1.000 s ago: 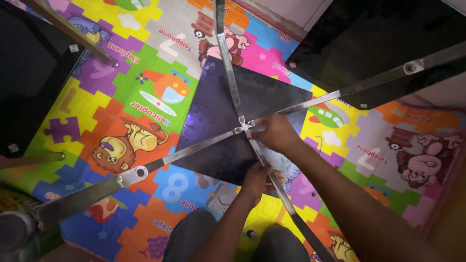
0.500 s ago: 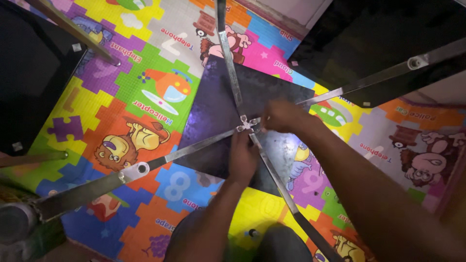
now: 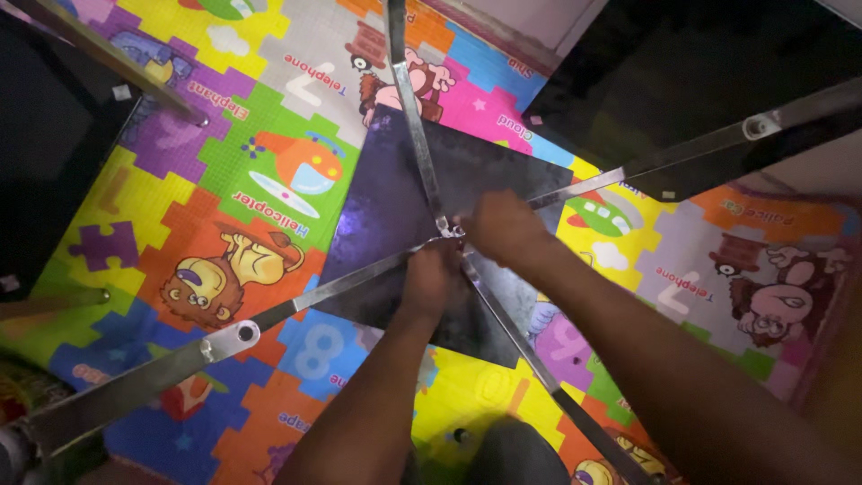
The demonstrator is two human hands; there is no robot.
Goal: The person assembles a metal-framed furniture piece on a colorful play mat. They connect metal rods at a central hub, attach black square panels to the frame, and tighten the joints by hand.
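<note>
Four flat metal bars meet in a cross at a centre joint (image 3: pixel 446 230) above a dark square panel (image 3: pixel 382 193) lying on the floor mat. My left hand (image 3: pixel 431 277) reaches up from below and closes its fingers on the joint. My right hand (image 3: pixel 501 226) comes in from the right and grips the same joint from the other side, hiding part of it. One bar (image 3: pixel 406 99) runs away from me. Another bar (image 3: pixel 305 296) slopes to the lower left and ends in a rounded bracket (image 3: pixel 224 341) with a hole.
A colourful foam puzzle mat (image 3: pixel 224 189) with cartoon animals and vehicles covers the floor. A black glossy slab (image 3: pixel 709 81) with a metal rail (image 3: pixel 772 121) lies at the upper right. Another dark slab (image 3: pixel 45 144) is at the left. My knee (image 3: pixel 521 454) shows at the bottom.
My left hand has moved up from below the joint to the centre joint. My right hand has stayed on the joint. The bars have hardly shifted.
</note>
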